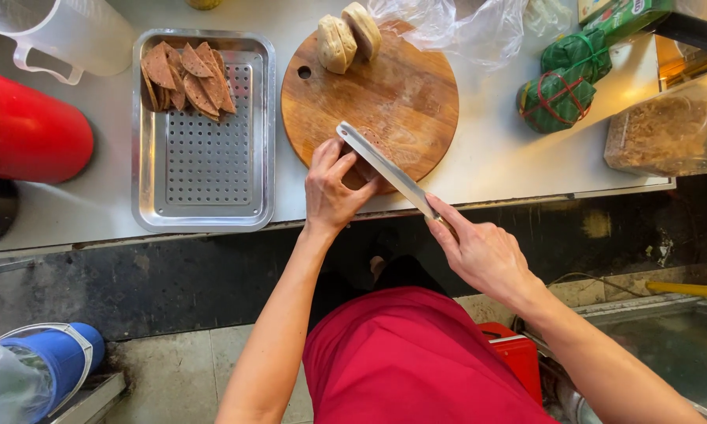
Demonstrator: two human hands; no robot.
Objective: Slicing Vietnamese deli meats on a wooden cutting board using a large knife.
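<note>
My right hand (479, 247) grips the handle of a long knife (385, 166), whose blade lies across the near edge of a round wooden cutting board (385, 94). My left hand (331, 188) presses down on a piece of brown meat roll under the blade; most of that piece is hidden by the fingers and the knife. Two pale roll halves (346, 35) stand at the board's far edge. A perforated steel tray (208, 157) to the left holds several brown slices (184, 74) in its far corner.
A red flask (27, 133) and a clear plastic jug (63, 31) stand at the left. Two leaf-wrapped green parcels (565, 78), plastic bags (456, 23) and a clear container (668, 129) sit at the right. The counter edge runs just below the board.
</note>
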